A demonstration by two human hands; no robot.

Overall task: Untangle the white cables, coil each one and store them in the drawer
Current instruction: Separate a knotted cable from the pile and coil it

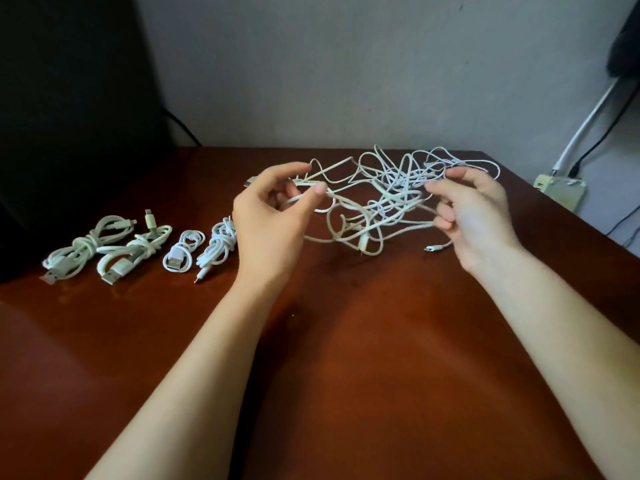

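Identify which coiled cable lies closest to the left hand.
The rightmost coiled cable, at the row's right end, directly beside the left hand.

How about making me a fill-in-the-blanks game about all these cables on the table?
1. ____ coiled cables lie in a row on the table.
2. That row lies to the ____ of the left hand.
3. The left hand and the right hand hold up a tangle of cables whose colour is ____.
Missing words: four, left, white.
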